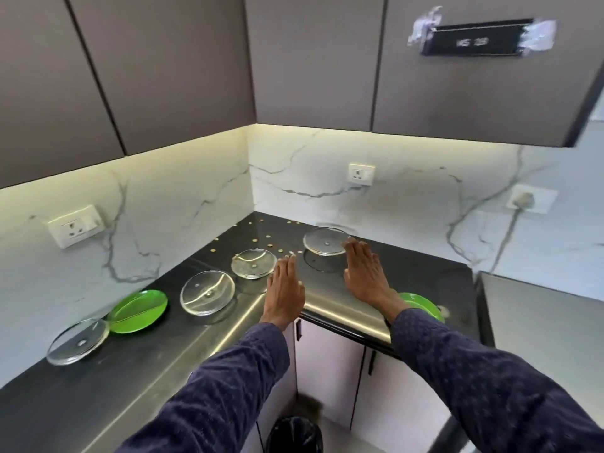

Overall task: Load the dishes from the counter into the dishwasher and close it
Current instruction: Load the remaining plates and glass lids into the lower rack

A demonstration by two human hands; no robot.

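Observation:
Several dishes lie on the black L-shaped counter (157, 348). Clear glass plates sit at the far corner (325, 240), beside my left hand (253, 263), mid-left (207, 291) and near left (78, 341). A green plate (139, 310) lies between the two left glass plates. Another green plate (421, 305) is partly hidden behind my right wrist. My left hand (286, 289) hovers flat, fingers straight, holding nothing. My right hand (366, 273) is also flat, its fingertips at the rim of the far glass plate. No dishwasher is in view.
Small gold dots are scattered over the counter's corner (268, 238). Wall sockets sit on the marble backsplash (73, 225) (361, 174). Dark upper cabinets hang overhead (163, 60). White lower cabinet doors (330, 364) and a black bin (294, 434) are below. A grey surface (539, 318) stands right.

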